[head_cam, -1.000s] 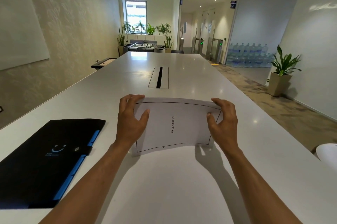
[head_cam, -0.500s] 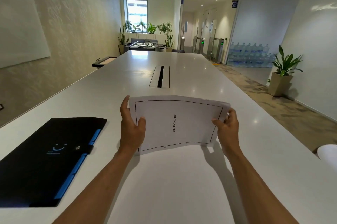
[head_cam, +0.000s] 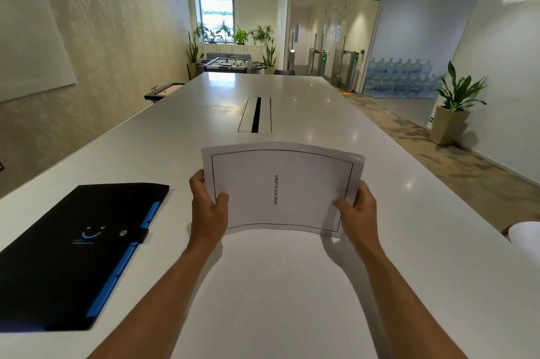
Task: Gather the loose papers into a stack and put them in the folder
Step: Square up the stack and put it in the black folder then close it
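A stack of white papers [head_cam: 280,186] is held up off the white table [head_cam: 292,285], tilted toward me. Its top sheet has a thin black border and the word BIBLIOGRAPHY running sideways. My left hand [head_cam: 208,208] grips the stack's left edge, thumb on top. My right hand [head_cam: 358,211] grips the lower right corner the same way. The black folder [head_cam: 73,250] with blue tabs and a snap strap lies shut on the table to the left of my left forearm.
A cable slot [head_cam: 255,114] is set into the table beyond the papers. A white rounded object [head_cam: 526,234] pokes in at the right edge. A potted plant [head_cam: 453,107] stands on the floor to the right, by the wall.
The papers lay pressed flat under both hands on the table; both hands have since lifted the stack and tilted it up toward me.
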{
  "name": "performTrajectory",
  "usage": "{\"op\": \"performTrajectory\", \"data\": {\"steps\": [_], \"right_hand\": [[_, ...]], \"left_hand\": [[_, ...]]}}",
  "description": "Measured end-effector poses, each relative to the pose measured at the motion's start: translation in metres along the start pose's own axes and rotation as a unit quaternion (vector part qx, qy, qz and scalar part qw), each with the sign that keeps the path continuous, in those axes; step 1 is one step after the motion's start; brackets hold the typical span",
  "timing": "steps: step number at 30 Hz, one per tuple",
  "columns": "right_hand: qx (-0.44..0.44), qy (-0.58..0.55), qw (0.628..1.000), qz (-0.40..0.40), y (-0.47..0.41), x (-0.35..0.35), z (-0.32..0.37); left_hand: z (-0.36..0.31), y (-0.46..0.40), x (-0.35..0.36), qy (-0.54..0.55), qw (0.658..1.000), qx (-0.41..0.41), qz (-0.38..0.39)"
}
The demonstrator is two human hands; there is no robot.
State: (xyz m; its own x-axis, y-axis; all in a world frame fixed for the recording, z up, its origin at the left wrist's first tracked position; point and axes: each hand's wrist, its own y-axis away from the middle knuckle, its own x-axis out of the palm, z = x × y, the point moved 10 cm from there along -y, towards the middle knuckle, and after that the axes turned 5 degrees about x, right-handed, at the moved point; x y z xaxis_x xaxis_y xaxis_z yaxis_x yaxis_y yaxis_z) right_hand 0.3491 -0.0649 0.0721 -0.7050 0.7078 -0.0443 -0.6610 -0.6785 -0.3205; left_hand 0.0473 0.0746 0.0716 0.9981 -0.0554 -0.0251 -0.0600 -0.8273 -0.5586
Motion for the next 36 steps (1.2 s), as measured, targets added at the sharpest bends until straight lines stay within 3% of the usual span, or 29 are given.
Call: {"op": "performTrajectory", "data": {"steps": [4,11,17,22,25,28,32,36], "right_hand": [[0.031,-0.006,0.999,0.015,0.008,0.006,-0.021],[0.006,-0.003,1.000,0.010,0.000,0.004,-0.012],[0.059,-0.005,0.998,0.024,0.011,0.010,-0.040],[0.068,0.039,0.997,0.024,0.007,0.006,-0.032],[0.101,0.015,0.995,0.016,0.000,-0.001,-0.034],[0.141,-0.021,0.990,-0.007,-0.001,-0.009,-0.045],[0.219,-0.101,0.970,-0.041,0.006,-0.011,-0.063],[0.249,-0.197,0.945,-0.078,0.019,0.015,-0.073]], "left_hand": [[0.028,0.018,0.007,0.032,0.998,-0.054,0.014],[0.016,-0.003,0.002,0.016,1.000,-0.003,0.001],[0.058,0.025,0.010,0.075,0.988,-0.132,-0.001],[0.043,0.002,0.007,-0.024,0.994,-0.094,0.044],[0.031,-0.019,0.003,-0.021,0.995,-0.089,0.049],[0.033,-0.034,-0.007,0.050,0.988,-0.147,0.011],[0.036,-0.021,0.004,0.261,0.934,-0.242,-0.021],[0.024,0.000,0.036,0.351,0.899,-0.252,-0.070]]}}
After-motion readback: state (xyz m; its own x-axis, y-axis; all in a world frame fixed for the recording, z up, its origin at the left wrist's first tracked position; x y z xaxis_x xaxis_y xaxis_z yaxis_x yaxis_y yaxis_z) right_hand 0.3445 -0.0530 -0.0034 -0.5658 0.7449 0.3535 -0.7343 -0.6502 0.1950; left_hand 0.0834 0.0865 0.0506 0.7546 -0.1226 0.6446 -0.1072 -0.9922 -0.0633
